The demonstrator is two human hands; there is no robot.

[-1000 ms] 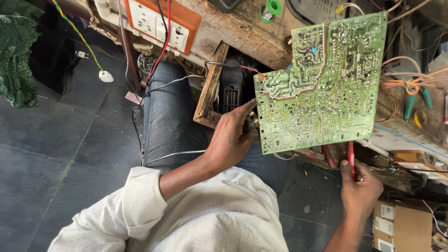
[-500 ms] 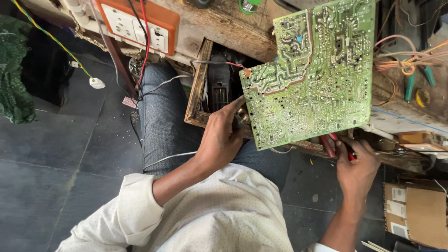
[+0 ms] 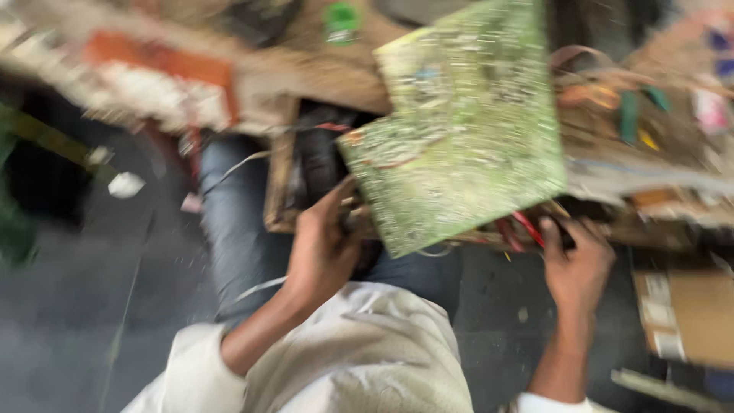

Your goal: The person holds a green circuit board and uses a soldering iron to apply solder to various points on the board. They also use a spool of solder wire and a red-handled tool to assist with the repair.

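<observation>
The picture is blurred by motion. A large green circuit board (image 3: pixel 466 122) stands tilted above my lap, its solder side facing me. My left hand (image 3: pixel 321 248) grips its lower left edge. Below the board's lower right edge, my right hand (image 3: pixel 575 264) closes around a thin red-handled tool (image 3: pixel 527 228) that pokes up under the board. I cannot make out the tool's tip.
A cluttered wooden bench (image 3: pixel 321 76) runs along the top with an orange and white socket panel (image 3: pixel 164 80), wires and green-handled pliers (image 3: pixel 631 115). A cardboard box (image 3: pixel 688 313) sits at the lower right. My jeans-clad knee (image 3: pixel 229 222) is above a dark tiled floor (image 3: pixel 84 306).
The view has swung and blurred. The board now sits more to the middle, and my right hand has risen closer under its lower right edge with the red tool.
</observation>
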